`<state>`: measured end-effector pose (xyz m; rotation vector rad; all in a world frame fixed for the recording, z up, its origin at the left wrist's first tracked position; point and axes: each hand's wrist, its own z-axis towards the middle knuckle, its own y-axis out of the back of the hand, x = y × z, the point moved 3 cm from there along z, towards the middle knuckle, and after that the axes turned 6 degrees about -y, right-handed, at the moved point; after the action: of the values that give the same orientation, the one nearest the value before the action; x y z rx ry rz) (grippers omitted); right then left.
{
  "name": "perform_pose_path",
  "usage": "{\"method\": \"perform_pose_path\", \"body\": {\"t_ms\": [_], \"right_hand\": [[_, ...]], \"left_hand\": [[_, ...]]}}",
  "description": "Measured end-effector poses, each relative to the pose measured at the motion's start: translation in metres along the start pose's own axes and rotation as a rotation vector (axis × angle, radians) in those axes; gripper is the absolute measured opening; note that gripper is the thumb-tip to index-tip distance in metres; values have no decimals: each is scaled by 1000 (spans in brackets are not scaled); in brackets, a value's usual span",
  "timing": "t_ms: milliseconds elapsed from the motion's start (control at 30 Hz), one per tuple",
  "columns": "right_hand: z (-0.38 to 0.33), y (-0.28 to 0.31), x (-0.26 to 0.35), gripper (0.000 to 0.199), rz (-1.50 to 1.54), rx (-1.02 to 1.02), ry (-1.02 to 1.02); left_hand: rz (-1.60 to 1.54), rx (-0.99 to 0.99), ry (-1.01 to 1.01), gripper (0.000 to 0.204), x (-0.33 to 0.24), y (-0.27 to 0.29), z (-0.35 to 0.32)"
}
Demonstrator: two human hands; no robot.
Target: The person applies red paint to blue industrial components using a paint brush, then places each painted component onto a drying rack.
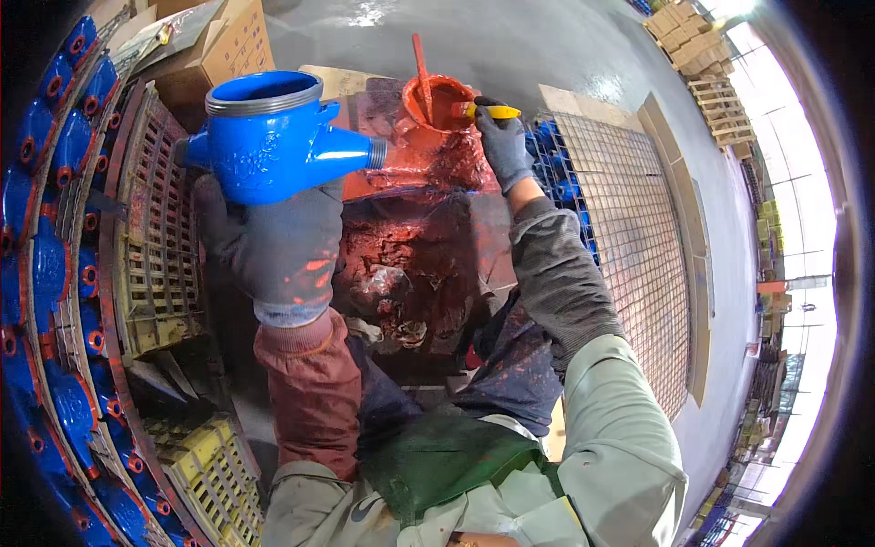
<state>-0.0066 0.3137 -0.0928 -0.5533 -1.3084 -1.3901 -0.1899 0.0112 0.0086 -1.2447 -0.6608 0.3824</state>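
My gloved left hand [217, 211] is closed on a blue water meter body [260, 137] from below, and the casting hides most of the fingers. The body's round, threaded mouth faces up, and a threaded pipe end juts to the right. In my gloved right hand [503, 146] is a paintbrush [497, 111] with a yellow handle, gripped between closed fingers. Its red-coated bristles point left, at the right rim of a paint bucket [424, 126] containing red paint. A red stick [421, 64] leans up out of the bucket.
Red-smeared sheeting [387, 169] covers the work surface beneath the bucket. Racks of blue meter bodies [68, 401] line the left, beside yellowish plastic crates [164, 228]. A cardboard box [232, 46] stands behind the held body. To the right lies a wire mesh rack [629, 210] with blue parts under its edge.
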Motion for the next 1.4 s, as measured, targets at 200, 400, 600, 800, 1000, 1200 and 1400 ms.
{"method": "perform_pose_path", "body": {"t_ms": [200,400,600,800,1000,1200,1400], "right_hand": [[8,-3,-12,22,118,66,-94],[-23,44,-4,28,388,0,-334],[-52,60,11,36,477,-29,-391],[-76,65,76,41,1064,55,-400],[-115,119,151,42,712,-122,86],[-133,128,168,33,696,-221,461],[-137,132,167,38,438,-340,435]], "left_hand": [[-670,29,183,64,13,-5,-3],[20,168,143,75,27,-2,-14],[719,189,-24,73,48,7,-23],[1662,170,-189,91,67,5,-43],[2036,919,-479,108,98,7,-50],[1907,1056,-586,107,114,27,-51],[2071,1028,-377,111,115,21,-50]]}}
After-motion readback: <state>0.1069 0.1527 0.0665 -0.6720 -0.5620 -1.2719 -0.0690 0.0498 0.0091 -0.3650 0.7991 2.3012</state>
